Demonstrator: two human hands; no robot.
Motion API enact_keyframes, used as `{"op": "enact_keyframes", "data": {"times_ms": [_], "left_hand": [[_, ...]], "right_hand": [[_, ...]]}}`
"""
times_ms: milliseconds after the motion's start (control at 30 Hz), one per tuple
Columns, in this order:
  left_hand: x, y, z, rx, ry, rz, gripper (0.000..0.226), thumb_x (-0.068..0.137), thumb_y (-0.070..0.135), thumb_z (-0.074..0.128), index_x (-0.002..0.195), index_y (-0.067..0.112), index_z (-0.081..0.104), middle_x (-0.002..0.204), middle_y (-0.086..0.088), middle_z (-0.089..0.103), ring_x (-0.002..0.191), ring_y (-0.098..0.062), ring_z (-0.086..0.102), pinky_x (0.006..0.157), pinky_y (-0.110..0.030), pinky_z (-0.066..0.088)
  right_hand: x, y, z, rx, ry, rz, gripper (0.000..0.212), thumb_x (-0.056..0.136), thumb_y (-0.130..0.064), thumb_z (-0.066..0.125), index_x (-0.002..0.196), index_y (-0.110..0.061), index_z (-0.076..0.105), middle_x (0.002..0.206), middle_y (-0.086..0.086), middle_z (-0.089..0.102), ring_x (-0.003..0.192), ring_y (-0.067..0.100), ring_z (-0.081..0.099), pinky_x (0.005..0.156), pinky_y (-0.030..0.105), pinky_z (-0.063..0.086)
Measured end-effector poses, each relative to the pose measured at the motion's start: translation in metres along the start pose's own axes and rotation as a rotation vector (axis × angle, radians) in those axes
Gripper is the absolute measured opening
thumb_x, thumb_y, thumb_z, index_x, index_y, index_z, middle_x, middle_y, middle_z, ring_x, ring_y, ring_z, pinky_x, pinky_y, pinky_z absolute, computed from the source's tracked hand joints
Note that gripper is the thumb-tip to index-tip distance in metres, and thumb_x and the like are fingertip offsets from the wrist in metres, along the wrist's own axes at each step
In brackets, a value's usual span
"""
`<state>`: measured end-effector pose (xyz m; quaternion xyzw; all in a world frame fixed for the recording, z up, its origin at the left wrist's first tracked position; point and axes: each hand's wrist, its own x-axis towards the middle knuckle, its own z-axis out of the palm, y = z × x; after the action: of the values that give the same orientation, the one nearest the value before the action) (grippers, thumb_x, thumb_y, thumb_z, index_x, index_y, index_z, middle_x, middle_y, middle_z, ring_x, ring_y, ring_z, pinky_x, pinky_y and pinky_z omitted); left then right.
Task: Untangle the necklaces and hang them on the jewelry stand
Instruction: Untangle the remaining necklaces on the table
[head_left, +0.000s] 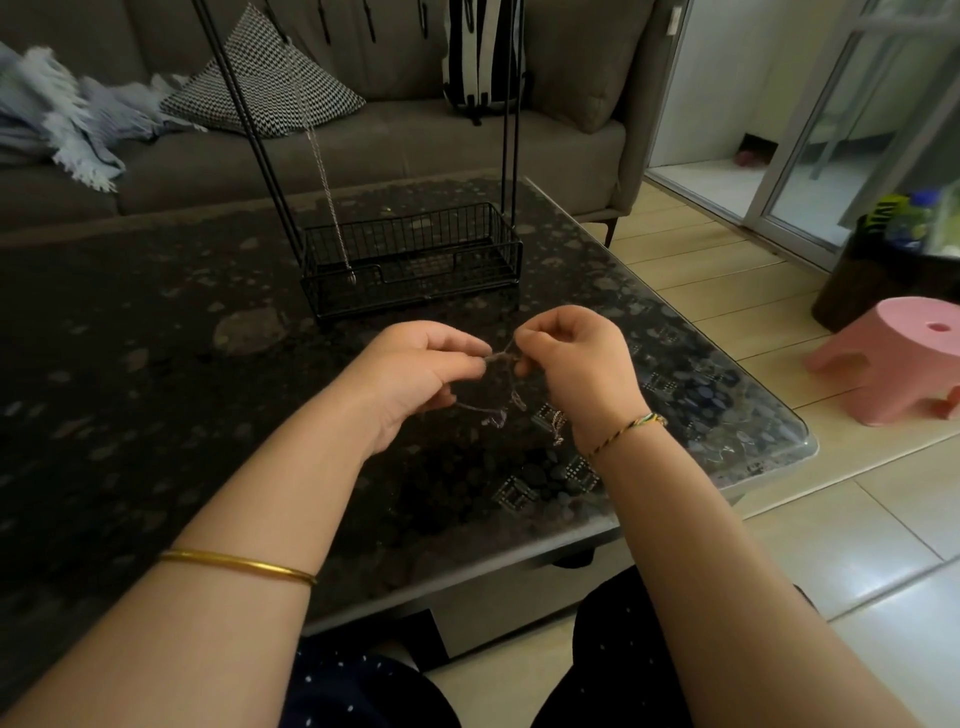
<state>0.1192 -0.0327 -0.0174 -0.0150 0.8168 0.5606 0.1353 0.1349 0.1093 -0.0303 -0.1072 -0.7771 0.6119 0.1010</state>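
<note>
A knot of thin tangled necklaces (500, 358) is held above the dark table between both hands. My left hand (415, 371) pinches the knot from the left, and my right hand (576, 358) pinches it from the right. Loose chain loops (491, 410) dangle below the hands. The black wire jewelry stand (410, 260) sits just beyond, with a basket base and tall thin rods. One silver chain (324, 176) hangs from the stand's top down into the basket.
The dark patterned glass table (156, 338) fills the left and middle; its right edge ends near my right forearm. A grey sofa (363, 140) with cushions stands behind. A pink stool (893, 358) is on the floor at the right.
</note>
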Motion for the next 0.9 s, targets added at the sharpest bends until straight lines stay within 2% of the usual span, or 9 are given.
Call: {"op": "enact_keyframes", "data": {"times_ms": [167,300,400,533,667,767,900], "left_hand": [[0.0008,-0.0011,0.0015,0.080,0.046,-0.010,0.010,0.089,0.014,0.065,0.082,0.019,0.069,0.089,-0.001,0.068,0.081,-0.012,0.058,0.076,-0.031,0.051],[0.0038,0.0015,0.0025,-0.007,0.110,-0.100,0.010,0.089,0.017,0.060,0.085,0.018,0.069,0.095,-0.001,0.071,0.097,-0.016,0.063,0.092,-0.037,0.051],[0.0032,0.0046,0.0030,-0.147,0.097,-0.108,0.013,0.093,0.015,0.054,0.087,0.017,0.066,0.085,0.001,0.073,0.094,-0.015,0.068,0.093,-0.037,0.048],[0.0039,0.0056,0.0044,-0.279,0.115,-0.085,0.012,0.095,0.011,0.053,0.088,0.013,0.063,0.068,0.000,0.062,0.076,-0.016,0.066,0.086,-0.036,0.053],[0.0037,0.0067,0.0018,-0.376,0.181,-0.096,0.007,0.094,0.010,0.056,0.091,0.010,0.062,0.065,0.002,0.047,0.052,-0.006,0.046,0.060,-0.027,0.055],[0.0045,0.0037,-0.0011,-0.248,0.240,-0.109,0.004,0.093,0.018,0.061,0.091,0.017,0.065,0.081,0.001,0.051,0.059,-0.007,0.042,0.048,-0.021,0.045],[0.0057,-0.0007,-0.0026,-0.125,0.272,-0.066,0.008,0.095,0.026,0.059,0.089,0.021,0.061,0.085,0.001,0.052,0.063,-0.010,0.043,0.054,-0.024,0.042]], "right_hand": [[0.0018,0.0022,0.0007,-0.067,-0.010,0.044,0.019,0.089,-0.009,0.055,0.072,-0.017,0.061,0.055,-0.002,0.059,0.031,-0.002,0.040,0.042,0.014,0.030],[0.0008,0.0038,-0.0003,-0.113,-0.069,0.082,0.017,0.089,-0.011,0.058,0.074,-0.016,0.062,0.059,-0.004,0.060,0.032,-0.003,0.040,0.040,0.010,0.030],[0.0006,0.0055,0.0003,-0.121,-0.094,0.090,0.018,0.088,-0.012,0.060,0.071,-0.017,0.061,0.065,-0.003,0.061,0.036,-0.002,0.042,0.039,0.011,0.031],[0.0017,0.0075,0.0052,-0.111,-0.116,0.134,0.020,0.091,-0.011,0.056,0.072,-0.016,0.059,0.073,0.003,0.063,0.046,0.006,0.040,0.044,0.020,0.031],[0.0036,0.0081,0.0051,-0.053,-0.110,0.205,0.018,0.095,-0.012,0.049,0.078,-0.016,0.053,0.087,0.007,0.071,0.041,0.004,0.039,0.041,0.021,0.030],[0.0037,0.0077,0.0032,0.008,-0.120,0.252,0.016,0.098,-0.013,0.044,0.083,-0.015,0.048,0.089,0.007,0.072,0.032,0.003,0.032,0.038,0.022,0.030],[0.0028,0.0068,0.0028,0.028,-0.108,0.259,0.014,0.099,-0.013,0.041,0.086,-0.015,0.046,0.087,0.007,0.073,0.036,0.006,0.030,0.037,0.020,0.029]]}}
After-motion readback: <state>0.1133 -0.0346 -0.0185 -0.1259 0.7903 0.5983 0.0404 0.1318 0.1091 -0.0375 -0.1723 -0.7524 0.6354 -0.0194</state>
